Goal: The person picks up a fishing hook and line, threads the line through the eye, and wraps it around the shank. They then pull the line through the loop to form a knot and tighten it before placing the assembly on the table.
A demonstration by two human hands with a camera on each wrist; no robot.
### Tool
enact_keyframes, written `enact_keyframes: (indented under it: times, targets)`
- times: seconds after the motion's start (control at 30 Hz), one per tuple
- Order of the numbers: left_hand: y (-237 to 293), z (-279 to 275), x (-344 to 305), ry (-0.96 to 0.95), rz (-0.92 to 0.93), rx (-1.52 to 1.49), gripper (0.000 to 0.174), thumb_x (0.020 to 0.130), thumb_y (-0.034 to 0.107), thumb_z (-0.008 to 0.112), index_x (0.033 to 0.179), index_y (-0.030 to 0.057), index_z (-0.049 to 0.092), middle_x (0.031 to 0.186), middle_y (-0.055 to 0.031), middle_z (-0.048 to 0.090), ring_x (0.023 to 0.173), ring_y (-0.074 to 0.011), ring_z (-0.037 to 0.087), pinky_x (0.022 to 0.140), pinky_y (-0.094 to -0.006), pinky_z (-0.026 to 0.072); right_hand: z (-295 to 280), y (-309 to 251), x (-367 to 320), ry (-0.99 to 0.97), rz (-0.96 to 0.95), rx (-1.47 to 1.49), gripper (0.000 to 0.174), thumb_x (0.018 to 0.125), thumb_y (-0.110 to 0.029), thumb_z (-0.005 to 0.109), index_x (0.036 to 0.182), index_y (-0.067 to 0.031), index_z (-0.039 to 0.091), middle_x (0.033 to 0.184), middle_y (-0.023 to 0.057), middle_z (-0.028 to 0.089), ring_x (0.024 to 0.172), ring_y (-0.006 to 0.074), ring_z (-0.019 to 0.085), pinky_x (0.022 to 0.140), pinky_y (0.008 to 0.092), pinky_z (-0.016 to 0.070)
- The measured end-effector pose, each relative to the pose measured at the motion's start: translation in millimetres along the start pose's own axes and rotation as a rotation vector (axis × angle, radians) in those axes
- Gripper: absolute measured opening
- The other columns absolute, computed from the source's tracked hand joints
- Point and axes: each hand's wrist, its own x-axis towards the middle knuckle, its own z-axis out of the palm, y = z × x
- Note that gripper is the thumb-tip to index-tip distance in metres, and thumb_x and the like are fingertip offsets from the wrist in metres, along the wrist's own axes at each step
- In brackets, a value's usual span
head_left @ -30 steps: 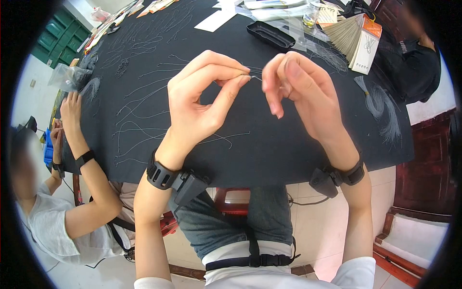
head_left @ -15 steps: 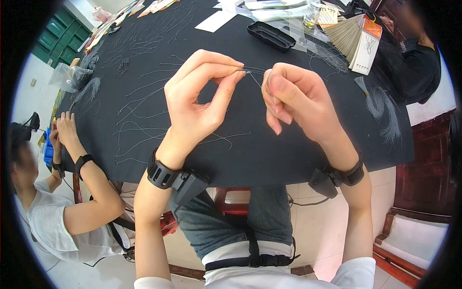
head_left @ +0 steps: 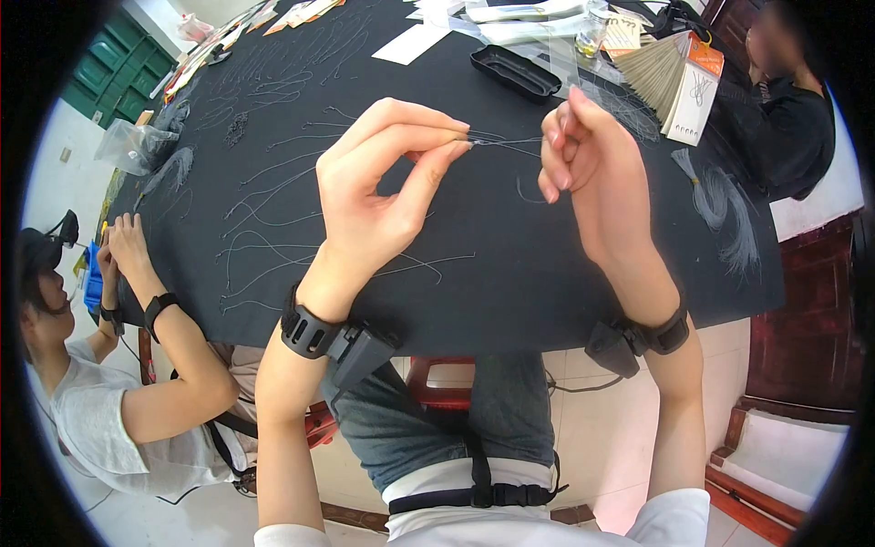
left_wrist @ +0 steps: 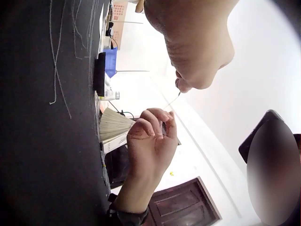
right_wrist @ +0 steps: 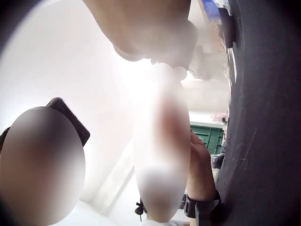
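In the head view my left hand [head_left: 374,187] pinches fine grey thread [head_left: 506,141] between thumb and fingertips, above the black-covered table [head_left: 519,301]. The thread runs to the curled fingers of my right hand [head_left: 602,187], whose thumb points up. A thin loose end curves below it. In the left wrist view a short piece of thread [left_wrist: 173,101] spans the gap between the left hand [left_wrist: 195,47] and the right hand [left_wrist: 153,148]. The right wrist view is largely blurred, with the right hand [right_wrist: 150,30] at the top.
Knotted threads [head_left: 264,191] lie left of my hands. Farther back are a black tray [head_left: 516,73], a fanned stack of cards [head_left: 652,77] and white paper [head_left: 410,43]. A thread bundle [head_left: 725,214] lies right. One person [head_left: 118,392] sits left, another [head_left: 775,118] at the right.
My right hand has moved right, away from the left, lengthening the visible thread between them; its fingers have turned upward. My left hand keeps its pinch, nearly still.
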Motion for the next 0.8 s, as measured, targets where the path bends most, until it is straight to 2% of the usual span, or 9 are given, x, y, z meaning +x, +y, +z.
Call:
enact_keyframes:
  times: [0.03, 0.13, 0.23, 0.33, 0.37, 0.47, 0.5, 0.53, 0.8]
  targets:
    - [-1.1, 0.0, -0.3, -0.007, -0.028, -0.031, 0.006, 0.071, -0.004, 0.066, 0.076, -0.0007, 0.064, 0.082, -0.0081, 0.064, 0.068, -0.0122, 0.059, 0.057, -0.0209, 0.0469, -9.5, 2.9, 1.2, -0.004, 0.009, 0.017, 0.024, 0.088, -0.028, 0.049, 0.082, -0.005, 0.052, 0.077, 0.0039, 0.053, 0.056, 0.0077, 0.05, 0.049, 0.0219, 0.0428]
    - [-6.1, 0.5, -2.4, -0.025, -0.14, -0.149, 0.003, 0.074, -0.001, 0.065, 0.077, -0.0005, 0.065, 0.081, -0.0069, 0.063, 0.069, -0.0106, 0.058, 0.059, -0.0203, 0.0453, -6.6, 8.8, 4.2, 0.306, -0.062, -0.143, 0.031, 0.086, -0.028, 0.053, 0.101, -0.0007, 0.05, 0.093, 0.0085, 0.053, 0.076, 0.0132, 0.054, 0.066, 0.0275, 0.0455]
    - [-6.1, 0.6, -3.8, -0.04, -0.31, -0.301, 0.003, 0.078, 0.002, 0.064, 0.078, -0.001, 0.065, 0.08, -0.0056, 0.063, 0.071, -0.009, 0.057, 0.063, -0.0202, 0.0442, -4.8, 15.3, 7.8, 0.524, -0.187, -0.331, 0.045, 0.084, -0.026, 0.057, 0.117, 0.0013, 0.043, 0.108, 0.0125, 0.049, 0.098, 0.0191, 0.05, 0.084, 0.0322, 0.0392]
    - [-1.2, -0.4, -2.5, -0.059, -0.459, -0.414, 0.006, 0.08, 0.003, 0.063, 0.079, -0.0019, 0.065, 0.079, -0.0048, 0.062, 0.073, -0.0081, 0.056, 0.065, -0.0202, 0.0441, -7.6, 18.1, 8.3, 0.38, -0.559, -0.637, 0.05, 0.082, -0.022, 0.06, 0.121, -0.0002, 0.038, 0.115, 0.0138, 0.047, 0.107, 0.0214, 0.046, 0.091, 0.0339, 0.0342]
    - [-1.2, -0.2, -2.4, -0.07, -0.492, -0.449, 0.006, 0.08, 0.004, 0.063, 0.079, -0.0021, 0.065, 0.079, -0.0048, 0.062, 0.073, -0.0081, 0.056, 0.065, -0.0202, 0.0441, -7.3, 13.5, 7.7, 0.291, -0.603, -0.687, 0.043, 0.08, -0.02, 0.063, 0.116, -0.0026, 0.046, 0.112, 0.0121, 0.052, 0.105, 0.0206, 0.05, 0.089, 0.0334, 0.0364]
    - [-2.8, -1.0, -3.0, -0.124, -0.571, -0.558, 0.008, 0.081, 0.006, 0.063, 0.08, -0.002, 0.065, 0.079, -0.0048, 0.062, 0.073, -0.0081, 0.056, 0.066, -0.0199, 0.0441, -1.4, 2.8, 1.9, -0.13, -0.452, -0.842, 0.033, 0.078, -0.02, 0.065, 0.105, -0.004, 0.057, 0.102, 0.0094, 0.059, 0.096, 0.0192, 0.055, 0.085, 0.0321, 0.0397]
    - [-3.6, -1.2, -3.0, -0.146, -0.593, -0.596, 0.008, 0.081, 0.006, 0.063, 0.08, -0.0019, 0.065, 0.078, -0.0048, 0.062, 0.073, -0.0082, 0.056, 0.067, -0.0197, 0.0441, 5.7, 6.4, -1.0, -0.134, -0.458, -0.811, 0.022, 0.077, -0.019, 0.066, 0.092, -0.0041, 0.063, 0.09, 0.0084, 0.063, 0.089, 0.0179, 0.058, 0.08, 0.0302, 0.0425]
    - [-3.9, -1.6, -3.2, -0.159, -0.604, -0.606, 0.009, 0.081, 0.007, 0.063, 0.08, -0.0017, 0.065, 0.078, -0.0048, 0.063, 0.073, -0.0082, 0.056, 0.067, -0.0199, 0.0442, 7.0, 9.4, -3.1, -0.182, -0.412, -0.794, 0.02, 0.078, -0.018, 0.065, 0.09, -0.0029, 0.063, 0.087, 0.0091, 0.063, 0.087, 0.0169, 0.058, 0.077, 0.0291, 0.0436]
    - [-5.0, -1.6, -3.2, -0.202, -0.682, -0.659, 0.013, 0.081, 0.012, 0.063, 0.079, 0.0, 0.066, 0.077, -0.0057, 0.064, 0.072, -0.0087, 0.056, 0.068, -0.0217, 0.0436, 9.9, 7.6, -2.7, -0.156, -0.435, -0.725, 0.011, 0.079, -0.009, 0.061, 0.087, -0.0014, 0.063, 0.079, 0.0088, 0.064, 0.073, 0.0151, 0.061, 0.068, 0.0258, 0.0455]
